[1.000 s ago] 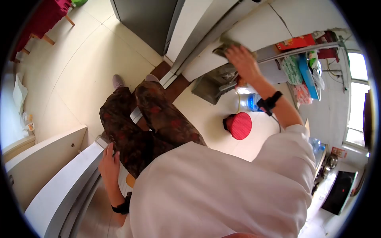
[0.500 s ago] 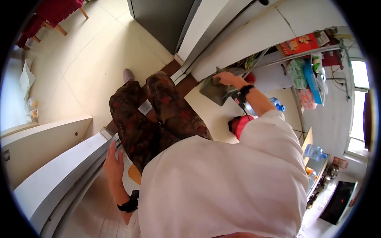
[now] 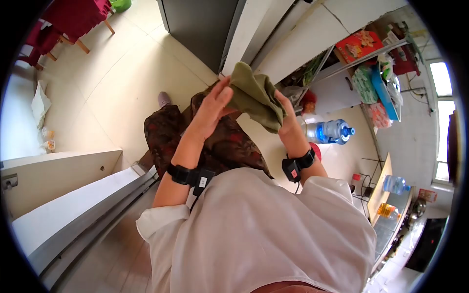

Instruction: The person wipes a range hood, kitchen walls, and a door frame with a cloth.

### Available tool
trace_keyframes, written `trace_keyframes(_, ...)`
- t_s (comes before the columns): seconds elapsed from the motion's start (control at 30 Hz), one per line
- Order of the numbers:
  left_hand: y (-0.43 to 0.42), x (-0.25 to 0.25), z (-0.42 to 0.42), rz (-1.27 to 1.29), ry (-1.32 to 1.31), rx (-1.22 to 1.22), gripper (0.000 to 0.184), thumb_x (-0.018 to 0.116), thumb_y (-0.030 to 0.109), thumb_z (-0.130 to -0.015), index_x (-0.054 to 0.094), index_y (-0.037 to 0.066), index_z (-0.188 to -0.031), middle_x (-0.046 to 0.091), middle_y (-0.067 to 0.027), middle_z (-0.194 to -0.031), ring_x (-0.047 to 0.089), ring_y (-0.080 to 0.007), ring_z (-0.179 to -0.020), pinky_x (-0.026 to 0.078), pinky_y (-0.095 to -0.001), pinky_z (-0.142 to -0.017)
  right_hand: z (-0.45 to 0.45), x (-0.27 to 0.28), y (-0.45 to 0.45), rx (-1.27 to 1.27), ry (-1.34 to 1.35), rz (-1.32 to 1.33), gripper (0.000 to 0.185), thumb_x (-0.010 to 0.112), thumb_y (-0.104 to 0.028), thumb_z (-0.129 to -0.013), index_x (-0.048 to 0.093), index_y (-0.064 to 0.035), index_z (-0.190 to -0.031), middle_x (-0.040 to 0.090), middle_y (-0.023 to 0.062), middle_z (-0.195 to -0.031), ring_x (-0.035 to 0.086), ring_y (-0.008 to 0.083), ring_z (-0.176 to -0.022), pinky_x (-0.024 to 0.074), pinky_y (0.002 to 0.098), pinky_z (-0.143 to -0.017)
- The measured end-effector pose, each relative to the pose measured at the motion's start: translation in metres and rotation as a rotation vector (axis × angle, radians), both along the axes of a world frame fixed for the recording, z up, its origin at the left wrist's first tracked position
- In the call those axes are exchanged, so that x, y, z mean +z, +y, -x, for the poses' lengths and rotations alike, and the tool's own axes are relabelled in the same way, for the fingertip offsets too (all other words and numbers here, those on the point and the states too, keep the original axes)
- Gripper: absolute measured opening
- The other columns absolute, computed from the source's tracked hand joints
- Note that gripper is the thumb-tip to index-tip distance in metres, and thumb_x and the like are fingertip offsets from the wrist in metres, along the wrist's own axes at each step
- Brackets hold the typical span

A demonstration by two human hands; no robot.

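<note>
An olive-green cloth [image 3: 254,95] is held up in front of my body, creased and hanging between my two hands. My right hand [image 3: 289,115] grips its right edge, with part of the fingers hidden behind the fabric. On the opposite side, my left hand [image 3: 212,112] meets the cloth's left edge, thumb and fingers close together on it. Both wrists wear black bands with small boxes and cables. Below the cloth are my patterned trousers [image 3: 227,151].
A grey door [image 3: 198,31] stands ahead. Large water bottles [image 3: 330,132] are on the floor at right, beside a shelf with a blue tray [image 3: 386,95] and bags. At left is a white panel edge [image 3: 73,200]; red-covered furniture [image 3: 73,19] stands far left.
My right hand has brought the cloth up and inward from the low spot by the shelf. My left hand has risen from my side to the cloth.
</note>
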State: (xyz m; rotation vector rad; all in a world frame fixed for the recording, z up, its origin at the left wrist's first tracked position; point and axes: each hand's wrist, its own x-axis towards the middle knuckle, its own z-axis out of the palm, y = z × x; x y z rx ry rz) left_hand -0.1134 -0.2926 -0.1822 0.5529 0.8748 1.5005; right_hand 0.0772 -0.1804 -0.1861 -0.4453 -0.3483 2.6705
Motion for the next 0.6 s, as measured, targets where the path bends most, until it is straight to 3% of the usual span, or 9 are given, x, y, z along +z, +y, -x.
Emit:
trace_keyframes(0.03,0.000,0.000,-0.005,0.042,-0.060,-0.027,0.064,0.067,0.030,-0.087,0.038,0.002,-0.137,0.051,-0.0092,-0.127,0.053,-0.0179,-0.115,0.047,-0.0290,-0.090,0.009,-0.003,-0.005,0.008,0.003,0.005,0.038,0.039,-0.027,-0.098,0.052,-0.0022,-0.124,0.060,0.0139,-0.118,0.060,0.0258,-0.105,0.0494,0.0388,-0.092)
trace_keyframes(0.07,0.000,0.007,-0.015,0.075,-0.027,0.066,0.052,0.067,0.027,-0.087,0.048,0.002,-0.129,0.059,-0.0043,-0.114,0.059,-0.0129,-0.101,0.049,-0.0280,-0.086,0.018,-0.006,-0.009,-0.068,-0.256,-0.033,0.038,0.039,-0.028,-0.098,0.052,-0.0024,-0.124,0.060,0.0134,-0.118,0.060,0.0255,-0.105,0.0498,0.0390,-0.092)
trace_keyframes(0.1,-0.003,0.005,-0.015,0.078,-0.023,0.078,0.052,0.067,0.027,-0.087,0.048,0.002,-0.129,0.059,-0.0043,-0.114,0.059,-0.0129,-0.101,0.049,-0.0280,-0.086,0.028,-0.009,-0.014,-0.143,-0.515,-0.076,0.039,0.038,-0.029,-0.099,0.052,-0.0027,-0.124,0.060,0.0129,-0.118,0.060,0.0252,-0.104,0.0502,0.0392,-0.091)
trace_keyframes(0.2,-0.008,-0.007,-0.013,0.188,-0.085,0.320,0.037,0.064,0.016,-0.088,0.055,0.001,-0.121,0.061,-0.0041,-0.108,0.059,-0.0116,-0.096,0.049,-0.0273,-0.081,0.042,-0.026,-0.013,-0.083,-0.596,-0.413,0.044,0.043,-0.039,-0.097,0.051,-0.0075,-0.126,0.055,0.0100,-0.124,0.053,0.0213,-0.113,0.0444,0.0350,-0.093)
trace_keyframes(0.3,-0.010,-0.014,-0.011,0.096,-0.052,0.504,0.036,0.063,0.014,-0.089,0.054,0.001,-0.121,0.061,-0.0044,-0.108,0.058,-0.0121,-0.096,0.048,-0.0265,-0.082,0.038,-0.031,-0.006,-0.250,-0.734,-0.820,0.054,0.046,-0.049,-0.095,0.041,-0.0134,-0.135,0.050,0.0051,-0.128,0.045,0.0166,-0.120,0.0373,0.0371,-0.095)
trace_keyframes(0.4,0.002,-0.009,-0.021,0.013,0.159,0.487,0.045,0.059,0.010,-0.089,0.046,0.000,-0.130,0.056,-0.0071,-0.119,0.054,-0.0159,-0.106,0.043,-0.0281,-0.090,0.036,-0.022,-0.018,-0.296,-0.543,-1.065,0.062,0.056,-0.028,-0.094,0.025,-0.0112,-0.146,0.034,0.0038,-0.145,0.031,0.0188,-0.133,0.0286,0.0321,-0.106)
trace_keyframes(0.47,0.003,0.004,-0.033,-0.134,0.385,0.293,0.059,0.053,0.002,-0.085,0.033,0.000,-0.140,0.040,-0.0106,-0.140,0.040,-0.0194,-0.126,0.034,-0.0306,-0.103,0.046,-0.008,-0.033,-0.148,-0.407,-0.926,0.065,0.057,-0.027,-0.094,0.023,-0.0105,-0.147,0.027,0.0084,-0.149,0.025,0.0203,-0.137,0.0240,0.0344,-0.110)
trace_keyframes(0.5,0.013,-0.001,-0.035,-0.188,0.174,0.161,0.065,0.052,-0.001,-0.081,0.031,0.003,-0.143,0.029,-0.0099,-0.149,0.028,-0.0201,-0.136,0.024,-0.0315,-0.109,0.047,-0.005,-0.036,-0.168,-0.420,-0.685,0.069,0.058,-0.030,-0.093,0.020,-0.0122,-0.148,0.026,0.0074,-0.150,0.026,0.0207,-0.138,0.0234,0.0354,-0.111)
trace_keyframes(0.6,0.018,0.005,-0.035,-0.286,0.339,0.078,0.075,0.059,0.007,-0.078,0.027,0.008,-0.146,0.022,-0.0065,-0.152,0.022,-0.0209,-0.140,0.019,-0.0358,-0.112,0.048,0.029,0.000,-0.132,-0.350,-0.466,0.074,0.059,-0.036,-0.091,0.016,-0.0153,-0.149,0.025,0.0047,-0.150,0.029,0.0213,-0.137,0.0243,0.0395,-0.112)
